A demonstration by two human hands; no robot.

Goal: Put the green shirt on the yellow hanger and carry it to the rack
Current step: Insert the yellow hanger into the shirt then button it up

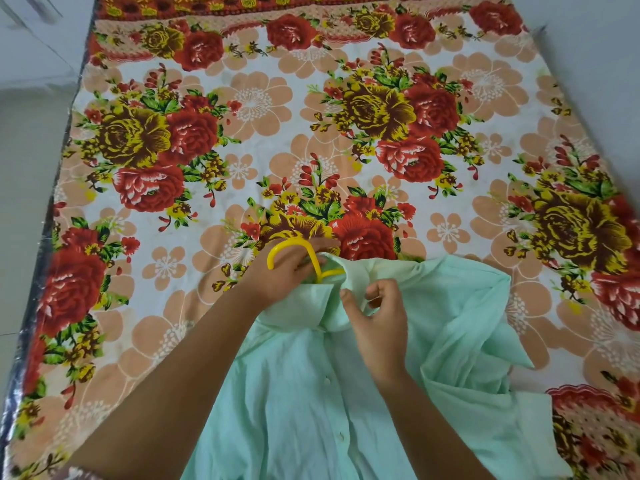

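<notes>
Around: flowery bedsheet [249, 98] underneath
Shirt: thin green shirt [304, 393], rumpled, on the sheet's near edge
Hanger: smooth yellow hanger [272, 258], hook out the collar
Left hand [284, 275]: grips hanger neck
Right hand [377, 317]: pinches collar

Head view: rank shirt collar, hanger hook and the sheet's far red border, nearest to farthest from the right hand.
1. Shirt collar, pinched in right hand.
2. Hanger hook, up-left, under left hand.
3. Red border, sheet's far end.

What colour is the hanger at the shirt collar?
The hanger is yellow, clearest in head view.
</notes>
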